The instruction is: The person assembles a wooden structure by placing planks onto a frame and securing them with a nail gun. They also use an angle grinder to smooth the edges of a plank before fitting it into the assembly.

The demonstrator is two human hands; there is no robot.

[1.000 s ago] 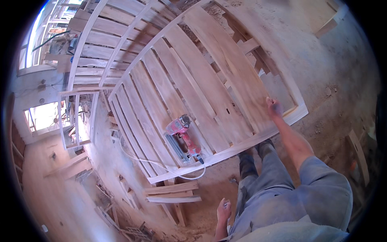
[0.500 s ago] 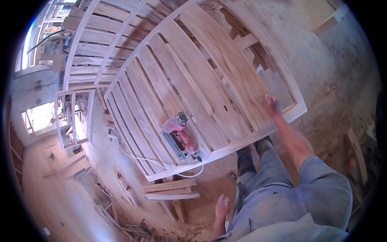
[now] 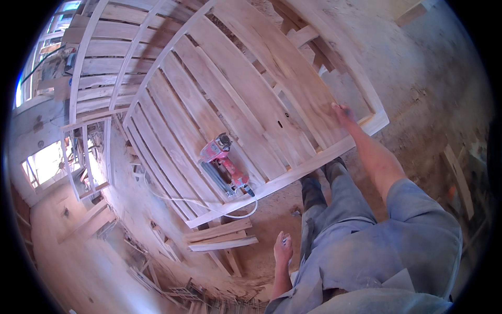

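My right hand [image 3: 343, 113] grips the right edge of a wide wooden board [image 3: 293, 68], the rightmost one lying across a wooden frame [image 3: 334, 150]. Lower down, my left hand [image 3: 283, 248] hangs beside my thigh, off the frame. Its fingers are curled around something small and pale that I cannot make out. A red nail gun [image 3: 230, 168] rests on the slats near the frame's close edge, touched by neither hand. From its handle a white air hose [image 3: 241, 216] loops over the edge and off to the left.
Wood offcuts [image 3: 222, 235] are stacked below the frame's near left corner. Another slatted panel [image 3: 112, 48] stands at the far left, with a small open frame [image 3: 86, 157] beside it. A loose plank [image 3: 460, 180] lies at the right. Scrap wood [image 3: 191, 295] litters the lower left.
The view has shifted, so the frame and nail gun appear a little farther left and higher. My left hand is slightly raised; my right hand stays on the board's edge.
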